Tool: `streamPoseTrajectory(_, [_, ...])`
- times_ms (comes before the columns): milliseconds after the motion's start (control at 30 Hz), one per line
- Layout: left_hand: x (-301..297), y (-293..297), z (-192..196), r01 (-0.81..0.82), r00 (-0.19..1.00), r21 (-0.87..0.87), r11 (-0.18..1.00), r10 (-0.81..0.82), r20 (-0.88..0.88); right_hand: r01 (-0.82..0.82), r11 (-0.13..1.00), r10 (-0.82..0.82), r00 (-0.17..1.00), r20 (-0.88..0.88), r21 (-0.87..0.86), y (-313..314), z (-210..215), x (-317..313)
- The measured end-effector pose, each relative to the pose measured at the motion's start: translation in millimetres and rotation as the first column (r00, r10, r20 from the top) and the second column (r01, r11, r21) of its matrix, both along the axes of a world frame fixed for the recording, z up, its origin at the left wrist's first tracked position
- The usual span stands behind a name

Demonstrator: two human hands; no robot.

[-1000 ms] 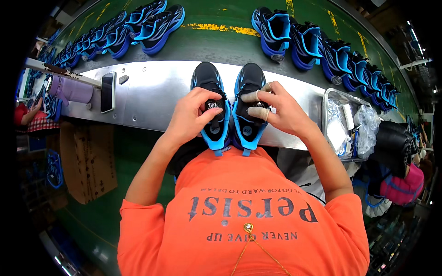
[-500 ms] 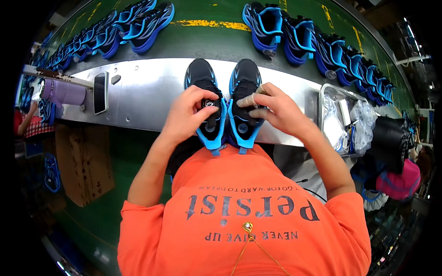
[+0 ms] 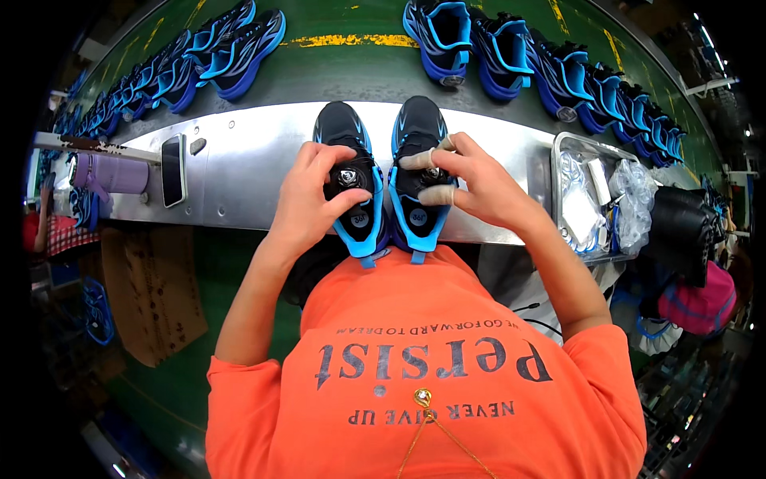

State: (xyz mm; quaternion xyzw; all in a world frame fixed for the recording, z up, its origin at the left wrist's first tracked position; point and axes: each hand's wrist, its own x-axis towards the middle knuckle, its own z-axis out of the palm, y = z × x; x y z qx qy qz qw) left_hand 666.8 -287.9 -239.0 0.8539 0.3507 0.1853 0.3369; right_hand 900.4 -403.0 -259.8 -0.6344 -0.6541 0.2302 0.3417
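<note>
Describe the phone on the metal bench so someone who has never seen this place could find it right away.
Start at the long shiny metal bench running across the green conveyor's near edge. Left of the pair of black-and-blue shoes, the phone lies flat, a dark slim rectangle. A lilac bottle lies just beyond it; only the phone is flat and black.

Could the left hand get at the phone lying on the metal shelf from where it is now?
Probably yes. The left hand rests on the left shoe, and the phone lies flat further left on the same metal shelf, with only bare shelf between them.
</note>
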Motion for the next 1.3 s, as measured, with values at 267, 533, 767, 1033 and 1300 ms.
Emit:
streamPoseTrajectory(267, [3.1, 0.7, 4.4, 0.041, 0.999, -0.087, 0.995, -0.039, 0.026, -0.006, 0.999, 0.004, 0.998, -0.071, -0.035, -0.8, -3.2, 6.3])
streamPoseTrajectory(533, [0.9, 6.7, 3.5, 0.071, 0.997, -0.203, 0.977, -0.07, 0.011, 0.013, 0.998, -0.016, 0.999, -0.047, -0.054, 0.8, -0.7, 4.0])
streamPoseTrajectory(767, [-6.1, 12.2, -9.4, 0.055, 0.992, -0.418, 0.907, -0.002, 0.126, 0.097, 0.964, -0.085, 0.995, 0.056, -0.249, 1.1, 5.1, -1.7])
streamPoseTrajectory(1033, [-7.5, 18.1, -15.5, 0.104, 0.992, -0.412, 0.905, -0.063, 0.112, 0.07, 0.992, -0.069, 0.997, 0.02, -0.108, 0.5, -0.3, -1.1])
streamPoseTrajectory(1300, [1.8, 13.3, -6.6, 0.088, 0.996, -0.251, 0.964, -0.082, 0.033, 0.097, 0.994, -0.095, 0.995, 0.042, -0.058, -1.3, -8.2, -3.1])
